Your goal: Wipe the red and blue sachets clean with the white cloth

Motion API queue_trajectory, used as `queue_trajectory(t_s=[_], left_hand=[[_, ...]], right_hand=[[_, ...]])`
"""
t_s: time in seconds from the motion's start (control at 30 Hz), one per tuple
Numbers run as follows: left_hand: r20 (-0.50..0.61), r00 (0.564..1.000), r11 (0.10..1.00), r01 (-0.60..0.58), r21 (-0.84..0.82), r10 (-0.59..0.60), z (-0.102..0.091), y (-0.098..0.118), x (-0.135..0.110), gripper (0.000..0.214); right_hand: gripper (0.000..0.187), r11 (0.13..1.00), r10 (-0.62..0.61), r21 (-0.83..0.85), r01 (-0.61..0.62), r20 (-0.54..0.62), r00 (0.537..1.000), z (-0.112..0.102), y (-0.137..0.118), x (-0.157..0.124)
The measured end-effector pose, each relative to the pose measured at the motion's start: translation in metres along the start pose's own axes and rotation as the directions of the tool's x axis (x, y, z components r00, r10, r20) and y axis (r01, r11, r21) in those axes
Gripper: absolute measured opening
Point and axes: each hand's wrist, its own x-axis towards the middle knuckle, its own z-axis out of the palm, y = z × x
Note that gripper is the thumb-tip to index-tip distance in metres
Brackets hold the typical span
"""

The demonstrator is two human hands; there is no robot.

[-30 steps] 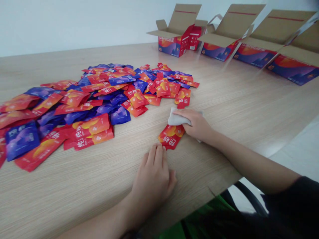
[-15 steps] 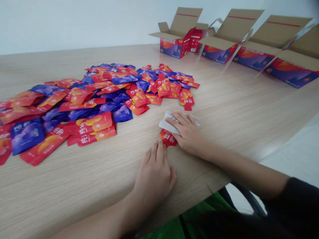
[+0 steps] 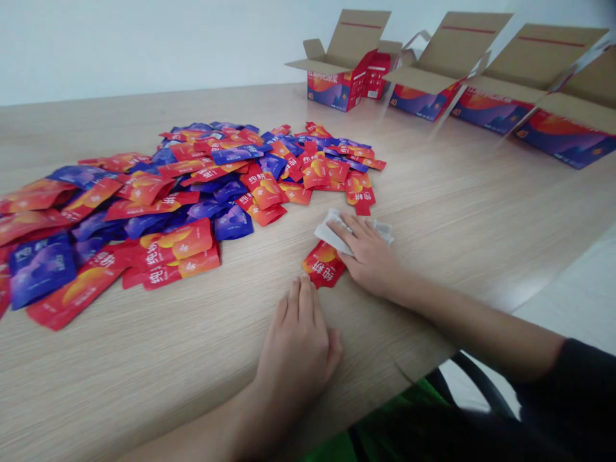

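My right hand lies on a white cloth, fingers closed over it, pressing it down on a red sachet that sits alone on the wooden table. My left hand rests flat on the table, fingers stretched out together, their tips just short of the near edge of that sachet. It holds nothing. A wide heap of red and blue sachets spreads to the left and beyond both hands.
Several open cardboard cartons with red and blue printed sides stand in a row along the far right of the table. The table's near edge runs diagonally at the lower right, with pale floor beyond it.
My right hand slid the cloth over the red sachet, leftward and toward me, then back slightly. More of the sachet shows now than half a second ago. My left hand barely moved.
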Motion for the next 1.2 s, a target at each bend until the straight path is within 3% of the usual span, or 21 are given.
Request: queue_trajectory(t_s=[0.13,0.27,0.37,0.5,0.63,0.77,0.87,0.9,1.0,1.13,1.2], left_hand=[[0.032,0.999,1.0,0.001,-0.025,-0.001,-0.001,-0.001,0.001,0.059],[0.009,1.0,1.0,-0.006,0.019,0.006,-0.002,-0.001,0.002,0.056],[0.008,1.0,0.999,-0.01,0.049,0.009,-0.001,-0.001,0.002,0.055],[0.005,1.0,0.998,-0.004,0.065,0.004,0.0,-0.001,0.002,0.056],[0.002,1.0,0.998,0.0,0.062,0.0,-0.002,-0.001,0.002,0.055],[-0.009,1.0,0.999,-0.008,0.05,0.008,-0.005,-0.001,0.003,0.055],[-0.016,1.0,0.998,-0.009,0.067,0.01,-0.005,0.001,0.002,0.052],[-0.028,1.0,0.997,-0.005,0.078,0.007,-0.005,0.002,0.002,0.052],[-0.069,0.998,0.995,0.008,0.098,-0.001,-0.003,0.005,0.001,0.054],[-0.061,0.998,0.997,0.005,0.072,0.0,-0.003,0.006,0.0,0.053],[-0.057,0.998,0.998,0.014,0.067,-0.011,-0.003,0.006,0.0,0.054]], right_hand=[[0.063,0.982,-0.19,0.02,0.189,0.074,0.979,-0.001,0.004,-0.001],[0.059,1.0,-0.027,-0.004,0.027,-0.006,1.0,0.0,0.005,0.001],[0.063,0.98,-0.2,0.021,0.199,0.056,0.978,0.001,0.004,0.002],[0.059,0.998,-0.069,0.001,0.069,0.006,0.998,0.001,0.005,0.004],[0.062,0.972,-0.236,0.039,0.233,0.081,0.968,0.002,0.003,0.004],[0.061,0.998,-0.058,0.0,0.058,0.026,0.998,0.002,0.001,0.005],[0.061,0.969,-0.247,0.036,0.244,0.092,0.965,0.002,-0.001,0.006],[0.06,0.972,-0.236,0.036,0.233,0.096,0.967,0.001,-0.001,0.007],[0.058,0.999,-0.046,-0.008,0.047,0.038,0.998,0.0,0.0,0.008],[0.06,0.958,-0.288,0.044,0.285,0.125,0.949,-0.002,0.002,0.009],[0.058,0.986,-0.168,0.023,0.166,0.088,0.982,-0.002,0.003,0.01]])
